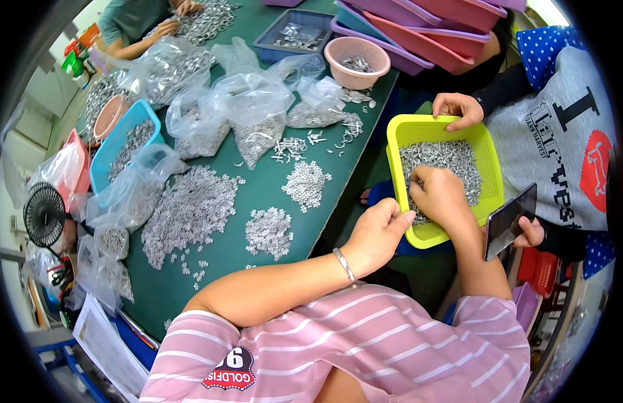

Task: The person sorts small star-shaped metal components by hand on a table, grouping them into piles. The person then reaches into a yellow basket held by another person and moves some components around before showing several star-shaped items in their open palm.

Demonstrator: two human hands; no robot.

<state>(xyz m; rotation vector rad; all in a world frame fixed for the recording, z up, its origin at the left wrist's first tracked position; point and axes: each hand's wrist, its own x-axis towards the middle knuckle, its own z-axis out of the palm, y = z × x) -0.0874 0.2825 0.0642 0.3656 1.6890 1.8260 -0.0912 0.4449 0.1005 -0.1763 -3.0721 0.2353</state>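
A yellow-green plastic basket [486, 151] full of small silvery metal parts [452, 158] is held off the table's right side. My left hand [377, 234], with a metal bangle at the wrist, grips the basket's near left corner, thumb over the rim. Inside the basket, my right hand [437, 195] has its fingers curled down among the metal parts; its fingertips are hidden, so I cannot make out what they hold. A co-worker's hand [459, 111] grasps the far rim. That person's other hand [528, 233] holds a dark phone [509, 221] beside the basket.
The green table [257, 188] bears heaps of metal parts [190, 215], clear plastic bags [251, 101] of parts, a blue basket [133, 134], a pink bowl-shaped basket [356, 62] and a grey-blue tray [294, 30]. Stacked baskets [419, 30] stand far right. Another person's hand [165, 28] works far left.
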